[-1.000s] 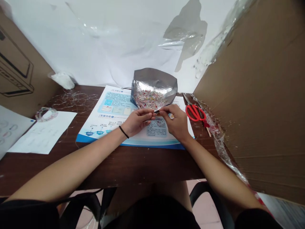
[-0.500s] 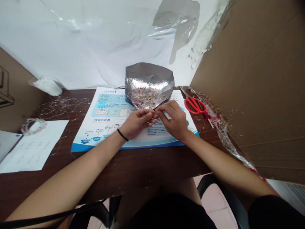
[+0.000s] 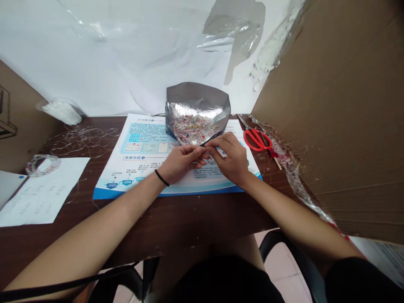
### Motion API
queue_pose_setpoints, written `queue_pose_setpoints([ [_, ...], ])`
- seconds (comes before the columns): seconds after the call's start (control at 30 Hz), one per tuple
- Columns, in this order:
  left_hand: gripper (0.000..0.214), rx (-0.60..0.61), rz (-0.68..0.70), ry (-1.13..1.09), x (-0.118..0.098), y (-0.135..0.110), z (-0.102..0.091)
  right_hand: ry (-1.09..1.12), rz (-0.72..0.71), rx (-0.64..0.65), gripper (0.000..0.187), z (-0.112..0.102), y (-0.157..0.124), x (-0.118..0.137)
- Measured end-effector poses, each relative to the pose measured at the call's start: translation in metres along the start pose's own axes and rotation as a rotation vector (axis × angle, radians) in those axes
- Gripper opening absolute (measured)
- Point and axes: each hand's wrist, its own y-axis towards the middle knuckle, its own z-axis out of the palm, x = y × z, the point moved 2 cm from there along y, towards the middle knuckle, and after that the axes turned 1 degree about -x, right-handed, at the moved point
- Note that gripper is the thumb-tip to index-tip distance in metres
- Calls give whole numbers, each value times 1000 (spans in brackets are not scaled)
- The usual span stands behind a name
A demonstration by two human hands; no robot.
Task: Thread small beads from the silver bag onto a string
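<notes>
Fingertips pinched, my left hand (image 3: 183,162) meets my right hand (image 3: 229,159) just in front of a silvery bag (image 3: 198,96). Whatever lies between the fingertips is too small to make out. The bag stands with its mouth toward me, and many small mixed beads (image 3: 195,128) in pink, white and red lie in it. Both hands are over a printed blue and white sheet (image 3: 151,187). A black band circles my left wrist.
Red-handled scissors (image 3: 258,139) lie right of the bag, beside crumpled clear plastic (image 3: 295,181). At left are tangled clear thread (image 3: 91,141), a beaded bracelet (image 3: 44,166) on white paper (image 3: 41,206), and a tipped plastic cup (image 3: 63,112). Cardboard walls (image 3: 341,105) flank the table.
The hands stay pinched together in almost the same place. The whole view has shifted very slightly.
</notes>
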Motion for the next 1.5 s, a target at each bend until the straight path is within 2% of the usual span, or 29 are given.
queue_pose_setpoints([
  [0.27,25,-5,-8,21,1,0,-1,17,-57,-40,12,1,-1,0],
  [0.57,22,-7,-10,16,0,-1,-1,-17,-19,-44,12,0,0,-3],
  [0.87,23,20,2,16,0,0,-2,-4,-16,34,14,2,-1,-1],
  [1.37,25,9,-16,1,0,-1,-1,-47,-65,-61,11,0,-1,-2],
  [1.5,24,3,-20,9,-1,-1,0,-50,-41,-43,12,1,-1,-2],
])
